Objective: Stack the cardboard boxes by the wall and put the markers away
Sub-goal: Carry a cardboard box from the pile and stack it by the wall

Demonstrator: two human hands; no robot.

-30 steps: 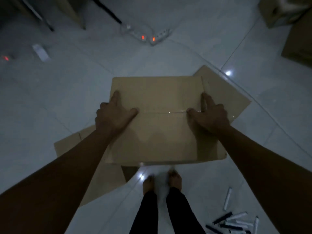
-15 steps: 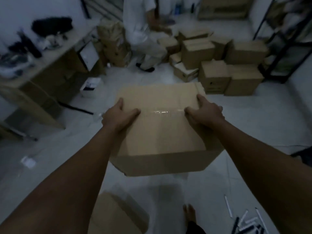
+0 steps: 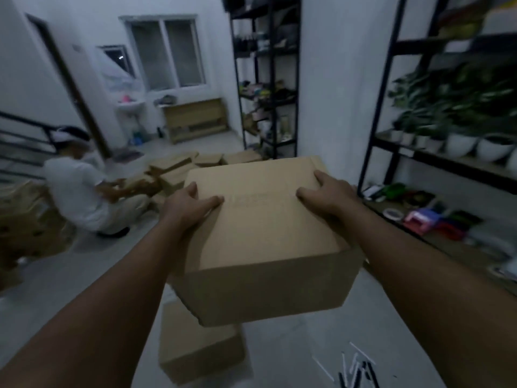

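I hold a closed brown cardboard box [image 3: 268,247] in the air in front of me, taped along its top seam. My left hand [image 3: 190,208] grips its top left side and my right hand [image 3: 327,196] grips its top right side. Below it a second cardboard box [image 3: 195,348] rests on the floor, partly hidden by the held one. Several black and white markers [image 3: 355,371] lie scattered on the floor at the lower right. More cardboard boxes [image 3: 179,169] are piled on the floor further back.
A person in a white shirt [image 3: 81,191] crouches at the left beside the far boxes. A black shelf rack with potted plants [image 3: 447,152] lines the right wall. Another black rack [image 3: 265,79] stands behind a white pillar [image 3: 330,79]. Grey tiled floor [image 3: 84,275] lies at the left.
The box has come up off the floor in both hands, leaving the flattened cardboard behind. My view has swung up and round from the floor to the room and the shelves.
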